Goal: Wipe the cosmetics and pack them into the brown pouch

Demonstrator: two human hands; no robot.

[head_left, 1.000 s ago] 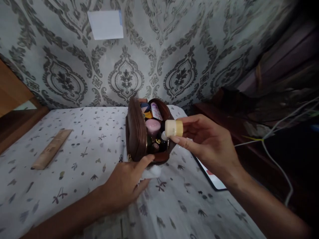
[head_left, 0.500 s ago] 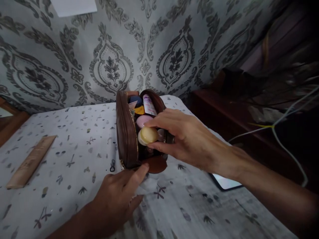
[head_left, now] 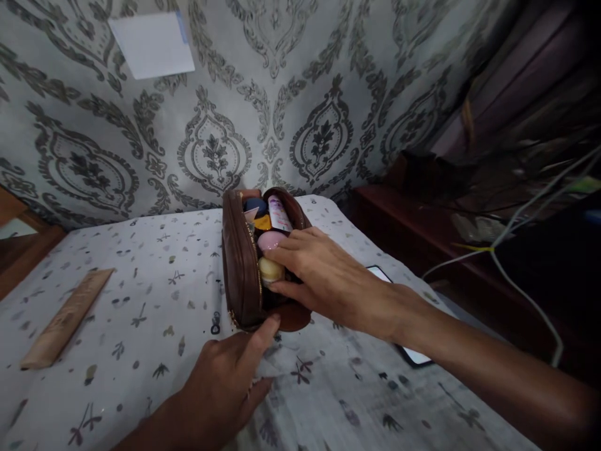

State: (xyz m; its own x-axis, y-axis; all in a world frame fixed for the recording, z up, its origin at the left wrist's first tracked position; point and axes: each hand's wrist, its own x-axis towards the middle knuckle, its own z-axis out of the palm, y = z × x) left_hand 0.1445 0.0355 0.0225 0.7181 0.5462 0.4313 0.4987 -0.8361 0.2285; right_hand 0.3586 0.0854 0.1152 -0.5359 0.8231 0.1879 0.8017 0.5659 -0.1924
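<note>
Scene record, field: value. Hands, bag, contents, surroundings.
left hand: forefinger at the bag's near edge, thumb apart
right hand: holding a pale yellow jar in the bag's opening
bag: brown, unzipped, on a patterned sheet
other contents: rounded pink item, white-and-purple container; some hidden
left of bag: tan tube, lying flat
right of bag: phone, partly behind the right forearm

Your right hand (head_left: 328, 269) has moved from the right rim of the brown pouch (head_left: 240, 263) into its opening. The cream jar (head_left: 270, 274), held on its side at that rim a second ago, now sits lower, within the opening, lid upward, just beside the pink item (head_left: 269, 240). The pouch's end flap (head_left: 293, 318) now shows more of its surface.
</note>
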